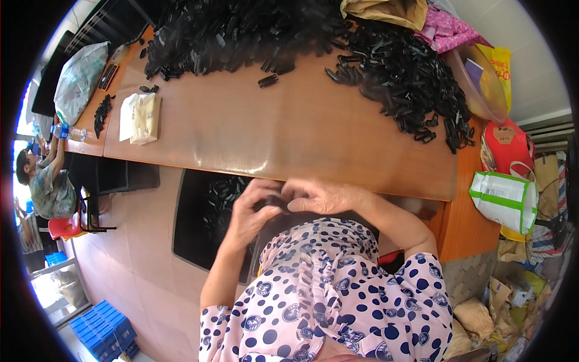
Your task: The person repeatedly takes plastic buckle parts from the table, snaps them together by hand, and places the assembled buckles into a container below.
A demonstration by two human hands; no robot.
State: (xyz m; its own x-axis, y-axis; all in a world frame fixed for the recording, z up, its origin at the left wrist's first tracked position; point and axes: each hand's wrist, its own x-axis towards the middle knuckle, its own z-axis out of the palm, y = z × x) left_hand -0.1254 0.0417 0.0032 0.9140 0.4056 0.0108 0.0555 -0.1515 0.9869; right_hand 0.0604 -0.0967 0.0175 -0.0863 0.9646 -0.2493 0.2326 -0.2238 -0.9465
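Observation:
At the near edge of the table [211, 148], my left hand [250, 211] and my right hand [322, 196] meet in front of my body. Both are closed, thumbs and fingers pinched round a small black plastic piece [276, 202]. Motion blurs the fingertips, and most of the piece is hidden. Under my left hand, below table height, stands a black bin [184, 244] with black plastic pieces in it. Farther off, a large heap of black pieces [235, 36] lies on the table, and a second heap [416, 84] spreads to the right.
A pack of tissues [145, 119] lies left on the table, near a clear bottle [75, 133] and a plastic bag [81, 81]. Right are a plastic tub [482, 96] and a white-green bag [503, 202]. Blue crates [104, 330] stand on the floor; another person [51, 190] sits far left.

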